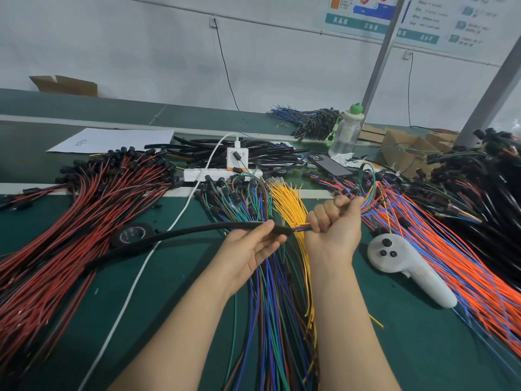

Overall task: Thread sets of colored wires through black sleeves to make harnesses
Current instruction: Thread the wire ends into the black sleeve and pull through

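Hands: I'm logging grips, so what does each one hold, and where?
The left hand pinches the sleeve near its open end. The right hand grips the wires in its fist just beyond that end, where they enter the sleeve.

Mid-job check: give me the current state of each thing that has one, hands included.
black sleeve: lifted, wires entering its held end.
wire set: gripped, one end in the sleeve mouth.
left hand: pinches the sleeve end.
right hand: fisted round the wire set.
tape roll: lying flat, untouched.
bottle: upright, capped.
charger: plugged into the power strip.
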`<state>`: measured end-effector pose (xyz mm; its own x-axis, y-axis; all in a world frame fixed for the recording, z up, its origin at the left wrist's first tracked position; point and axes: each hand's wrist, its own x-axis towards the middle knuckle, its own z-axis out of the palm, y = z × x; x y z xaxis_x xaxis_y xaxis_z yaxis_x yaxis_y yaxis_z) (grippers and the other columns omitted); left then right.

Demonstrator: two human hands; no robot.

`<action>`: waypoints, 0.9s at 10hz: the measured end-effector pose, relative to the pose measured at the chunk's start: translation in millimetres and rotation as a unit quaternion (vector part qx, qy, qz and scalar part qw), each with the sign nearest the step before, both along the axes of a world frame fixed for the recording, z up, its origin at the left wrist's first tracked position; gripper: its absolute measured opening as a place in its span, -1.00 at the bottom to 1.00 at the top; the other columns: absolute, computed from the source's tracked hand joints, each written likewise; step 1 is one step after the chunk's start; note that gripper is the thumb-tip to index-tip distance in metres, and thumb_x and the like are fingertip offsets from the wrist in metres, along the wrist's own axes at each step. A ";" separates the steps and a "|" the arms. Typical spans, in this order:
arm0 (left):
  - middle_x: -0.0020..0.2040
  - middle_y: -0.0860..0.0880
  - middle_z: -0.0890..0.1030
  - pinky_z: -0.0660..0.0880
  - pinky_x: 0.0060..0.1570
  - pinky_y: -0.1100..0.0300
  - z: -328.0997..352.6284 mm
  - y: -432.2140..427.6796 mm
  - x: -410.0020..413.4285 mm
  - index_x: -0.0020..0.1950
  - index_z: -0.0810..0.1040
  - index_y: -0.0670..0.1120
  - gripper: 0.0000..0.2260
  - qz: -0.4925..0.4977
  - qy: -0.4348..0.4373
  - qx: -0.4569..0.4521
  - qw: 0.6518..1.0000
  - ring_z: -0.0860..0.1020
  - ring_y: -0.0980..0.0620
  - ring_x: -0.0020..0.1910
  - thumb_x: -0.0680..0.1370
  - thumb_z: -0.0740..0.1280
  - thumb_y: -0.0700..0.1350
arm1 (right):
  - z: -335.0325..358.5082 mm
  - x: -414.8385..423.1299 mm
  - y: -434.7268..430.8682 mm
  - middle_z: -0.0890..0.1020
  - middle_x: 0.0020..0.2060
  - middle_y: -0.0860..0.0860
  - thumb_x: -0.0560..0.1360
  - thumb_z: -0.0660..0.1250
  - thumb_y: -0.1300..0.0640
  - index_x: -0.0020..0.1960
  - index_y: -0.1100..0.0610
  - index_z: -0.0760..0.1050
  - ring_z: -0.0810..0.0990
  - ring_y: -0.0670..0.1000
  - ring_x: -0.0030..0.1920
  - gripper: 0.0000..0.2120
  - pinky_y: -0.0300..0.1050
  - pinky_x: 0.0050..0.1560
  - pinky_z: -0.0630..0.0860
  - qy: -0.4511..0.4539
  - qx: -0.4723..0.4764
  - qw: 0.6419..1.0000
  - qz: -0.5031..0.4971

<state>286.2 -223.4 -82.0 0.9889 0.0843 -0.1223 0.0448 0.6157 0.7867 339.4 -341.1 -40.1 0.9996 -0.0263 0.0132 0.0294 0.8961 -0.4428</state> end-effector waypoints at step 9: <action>-0.07 -0.19 0.68 0.57 -0.23 0.33 -4.7 -2.6 2.2 0.09 0.56 -0.30 -0.66 0.013 -0.028 -0.095 0.995 0.67 0.03 -0.14 0.40 0.40 -0.13 | 5.6 -5.5 4.9 0.12 -0.61 -0.09 0.66 0.00 -0.10 -0.32 0.10 0.27 0.05 -0.12 -0.64 -0.55 -0.27 -0.62 0.00 0.005 0.025 1.000 -0.005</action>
